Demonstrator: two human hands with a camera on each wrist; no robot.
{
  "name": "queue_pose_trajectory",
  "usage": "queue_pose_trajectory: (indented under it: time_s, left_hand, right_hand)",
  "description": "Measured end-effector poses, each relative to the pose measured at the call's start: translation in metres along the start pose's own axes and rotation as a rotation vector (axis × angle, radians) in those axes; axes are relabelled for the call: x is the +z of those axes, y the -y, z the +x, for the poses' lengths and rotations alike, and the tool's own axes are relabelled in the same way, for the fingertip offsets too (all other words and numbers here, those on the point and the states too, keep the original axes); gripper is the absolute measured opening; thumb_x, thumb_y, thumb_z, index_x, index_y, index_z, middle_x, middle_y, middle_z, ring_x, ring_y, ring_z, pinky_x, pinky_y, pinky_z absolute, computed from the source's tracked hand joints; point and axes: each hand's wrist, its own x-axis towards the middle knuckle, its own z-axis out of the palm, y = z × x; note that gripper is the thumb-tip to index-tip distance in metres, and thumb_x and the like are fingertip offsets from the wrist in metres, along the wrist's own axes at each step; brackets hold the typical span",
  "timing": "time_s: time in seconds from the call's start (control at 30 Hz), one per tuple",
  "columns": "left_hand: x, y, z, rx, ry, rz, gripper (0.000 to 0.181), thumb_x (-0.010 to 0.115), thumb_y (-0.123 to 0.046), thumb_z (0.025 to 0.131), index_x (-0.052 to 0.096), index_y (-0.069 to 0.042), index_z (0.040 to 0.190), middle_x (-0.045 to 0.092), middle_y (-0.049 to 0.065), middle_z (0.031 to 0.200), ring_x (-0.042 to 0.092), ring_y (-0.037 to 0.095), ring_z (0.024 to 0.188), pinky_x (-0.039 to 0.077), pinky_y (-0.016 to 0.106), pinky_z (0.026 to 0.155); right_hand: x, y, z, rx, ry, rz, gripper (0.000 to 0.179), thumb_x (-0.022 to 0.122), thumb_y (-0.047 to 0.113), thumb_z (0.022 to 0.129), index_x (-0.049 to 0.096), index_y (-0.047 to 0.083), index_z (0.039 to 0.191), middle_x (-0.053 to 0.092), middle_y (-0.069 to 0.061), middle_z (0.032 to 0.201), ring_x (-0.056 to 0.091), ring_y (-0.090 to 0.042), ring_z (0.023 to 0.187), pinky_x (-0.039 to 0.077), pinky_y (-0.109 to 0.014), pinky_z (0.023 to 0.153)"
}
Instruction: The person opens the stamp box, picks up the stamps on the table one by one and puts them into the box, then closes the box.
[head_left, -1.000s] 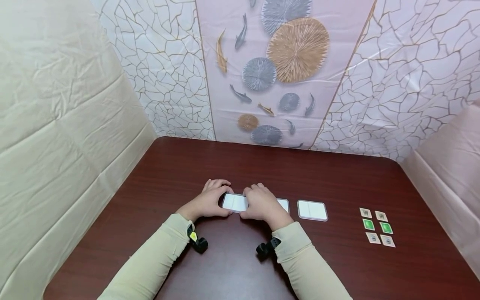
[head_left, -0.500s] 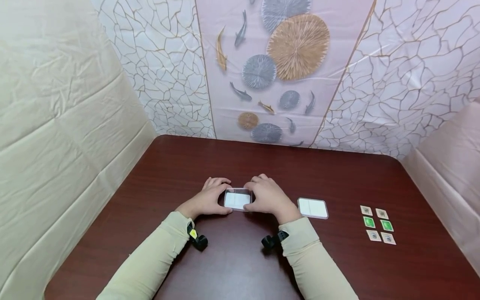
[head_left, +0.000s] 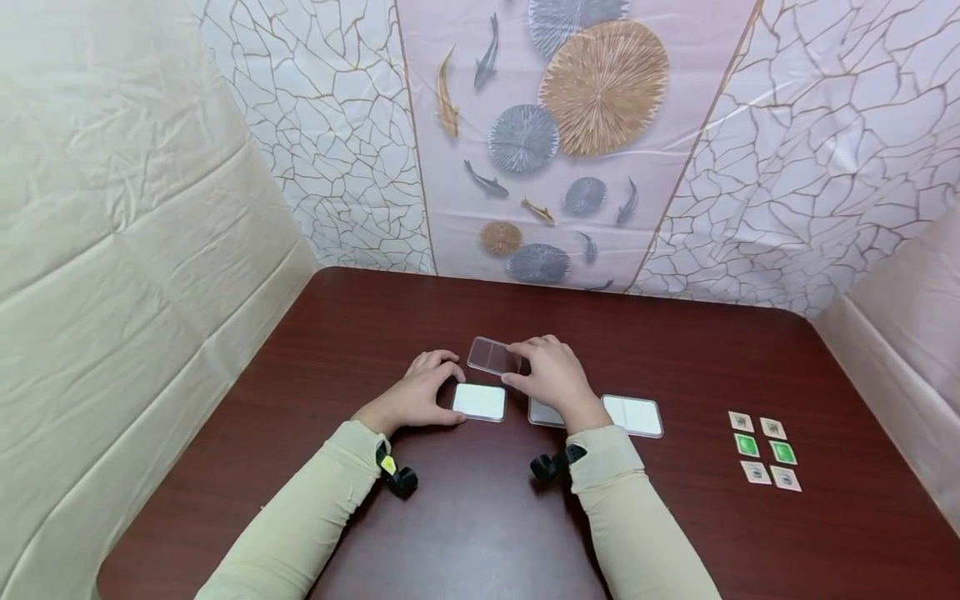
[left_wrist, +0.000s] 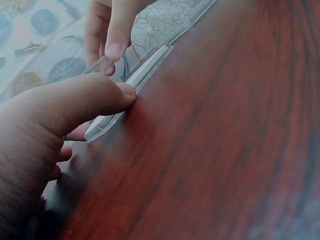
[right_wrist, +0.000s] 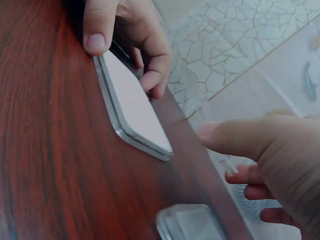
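On the table lies a shallow clear plastic case base (head_left: 480, 402) with a white card in it. My left hand (head_left: 416, 397) holds its left end between thumb and fingers; in the left wrist view the thumb (left_wrist: 100, 95) presses the near edge. My right hand (head_left: 553, 377) pinches a transparent lid (head_left: 491, 357) by its right end, raised behind the base and apart from it. The right wrist view shows the base (right_wrist: 135, 107) with its card uncovered, while the lid there is hard to make out.
A second case (head_left: 545, 413), partly hidden by the right hand, and a third case (head_left: 632, 416) stand in a row to the right. Farther right lie several small square tiles, green ones (head_left: 747, 445) among pale ones (head_left: 756, 472). Patterned cloth (head_left: 360, 150) hangs behind the table.
My right hand has lifted the clear lid off the base and carried it back and to the right. The left hand has stayed at the base's left end.
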Motion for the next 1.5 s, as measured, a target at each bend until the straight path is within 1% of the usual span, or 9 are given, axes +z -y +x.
queue_pose_trajectory:
  time_s: [0.23, 0.4, 0.53, 0.67, 0.9, 1.13, 1.33, 1.4, 1.5]
  left_hand:
    - [0.001, 0.001, -0.002, -0.036, -0.006, -0.024, 0.051, 0.086, -0.042, 0.074, 0.060, -0.021, 0.113, 0.036, 0.010, 0.151, 0.033, 0.031, 0.135, 0.030, 0.051, 0.111]
    - [0.000, -0.002, -0.003, -0.044, 0.014, -0.040, 0.050, 0.085, -0.043, 0.076, 0.060, -0.022, 0.114, 0.031, 0.012, 0.154, 0.031, 0.033, 0.137, 0.030, 0.054, 0.111]
    - [-0.002, -0.003, -0.003, -0.051, 0.013, -0.037, 0.050, 0.085, -0.042, 0.076, 0.060, -0.022, 0.114, 0.031, 0.013, 0.154, 0.029, 0.034, 0.139, 0.029, 0.055, 0.112]
    - [-0.002, -0.002, -0.002, -0.058, 0.016, -0.025, 0.049, 0.084, -0.043, 0.076, 0.060, -0.022, 0.114, 0.031, 0.013, 0.154, 0.029, 0.034, 0.139, 0.029, 0.054, 0.112]
    - [-0.001, 0.000, -0.001, -0.057, 0.019, -0.020, 0.051, 0.084, -0.044, 0.075, 0.061, -0.022, 0.115, 0.033, 0.013, 0.153, 0.030, 0.035, 0.138, 0.028, 0.054, 0.112]
    - [0.000, 0.001, -0.001, -0.037, 0.011, -0.001, 0.052, 0.084, -0.043, 0.075, 0.060, -0.021, 0.115, 0.036, 0.013, 0.151, 0.031, 0.035, 0.137, 0.025, 0.054, 0.114]
    - [0.000, 0.000, -0.002, -0.029, 0.007, 0.002, 0.052, 0.084, -0.043, 0.074, 0.060, -0.020, 0.115, 0.037, 0.013, 0.149, 0.033, 0.035, 0.136, 0.026, 0.054, 0.113]
    - [0.001, 0.001, -0.001, -0.022, -0.001, -0.002, 0.053, 0.084, -0.043, 0.074, 0.060, -0.020, 0.115, 0.038, 0.013, 0.149, 0.034, 0.036, 0.135, 0.026, 0.054, 0.113]
    - [0.002, 0.003, -0.001, -0.015, -0.006, -0.008, 0.056, 0.084, -0.044, 0.074, 0.059, -0.018, 0.117, 0.038, 0.014, 0.148, 0.034, 0.035, 0.134, 0.025, 0.054, 0.113]
  right_hand:
    - [0.016, 0.001, 0.012, 0.028, -0.018, -0.021, 0.052, 0.073, 0.040, 0.092, 0.065, 0.015, 0.137, 0.064, -0.011, 0.134, 0.050, -0.034, 0.130, 0.037, -0.054, 0.109]
    - [0.025, 0.001, 0.015, 0.026, 0.006, -0.074, 0.050, 0.072, 0.039, 0.093, 0.065, 0.015, 0.136, 0.063, -0.009, 0.135, 0.051, -0.031, 0.132, 0.039, -0.052, 0.109]
    - [0.030, 0.001, 0.017, 0.014, -0.004, -0.081, 0.050, 0.072, 0.039, 0.093, 0.065, 0.015, 0.137, 0.063, -0.008, 0.137, 0.050, -0.030, 0.133, 0.040, -0.052, 0.108]
    - [0.032, 0.001, 0.016, 0.026, -0.010, -0.043, 0.050, 0.073, 0.038, 0.092, 0.065, 0.016, 0.136, 0.061, -0.007, 0.138, 0.047, -0.030, 0.137, 0.040, -0.054, 0.108]
    - [0.032, 0.000, 0.016, 0.063, 0.028, 0.007, 0.051, 0.072, 0.038, 0.093, 0.063, 0.016, 0.138, 0.057, -0.009, 0.143, 0.040, -0.031, 0.143, 0.036, -0.056, 0.111]
    - [0.032, -0.002, 0.017, 0.067, 0.020, 0.033, 0.050, 0.074, 0.037, 0.091, 0.064, 0.016, 0.136, 0.059, -0.008, 0.142, 0.047, -0.029, 0.138, 0.039, -0.054, 0.109]
    - [0.032, -0.002, 0.016, 0.072, 0.013, 0.051, 0.049, 0.075, 0.037, 0.091, 0.065, 0.016, 0.135, 0.059, -0.008, 0.142, 0.050, -0.029, 0.135, 0.040, -0.053, 0.108]
    - [0.031, -0.003, 0.017, 0.079, 0.012, 0.076, 0.048, 0.076, 0.037, 0.090, 0.066, 0.017, 0.133, 0.058, -0.008, 0.142, 0.051, -0.028, 0.134, 0.040, -0.052, 0.107]
    - [0.028, -0.008, 0.017, 0.072, 0.002, 0.152, 0.045, 0.077, 0.036, 0.089, 0.066, 0.016, 0.128, 0.056, -0.008, 0.142, 0.051, -0.029, 0.132, 0.042, -0.051, 0.106]
